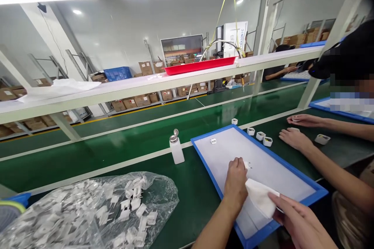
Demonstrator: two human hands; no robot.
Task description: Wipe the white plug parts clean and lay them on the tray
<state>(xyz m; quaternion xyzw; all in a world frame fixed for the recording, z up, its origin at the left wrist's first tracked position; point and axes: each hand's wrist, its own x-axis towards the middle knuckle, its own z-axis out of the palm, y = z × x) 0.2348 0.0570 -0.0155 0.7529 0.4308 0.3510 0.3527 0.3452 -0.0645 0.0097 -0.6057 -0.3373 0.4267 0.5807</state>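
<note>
My left hand [237, 175] is closed around a small white plug adapter [247, 165], whose two metal pins point to the right. Between the thumb and fingers of my right hand [300, 218] is a folded white cloth [261, 197], its far end close beside my left wrist. Both hands are over a blue-framed tray [280, 163] with a white surface. One more small white plug piece [213, 141] lies near the tray's far left corner. My right fingers are partly hidden behind the cloth.
At left, a clear plastic bag [163, 190] holds many white plug parts. A white pump bottle [177, 149] stands between bag and tray. Several white housings [260, 136] line the tray's far right side. A co-worker's hands [296, 138] work at right. A shelf with a red tray [201, 65] crosses ahead.
</note>
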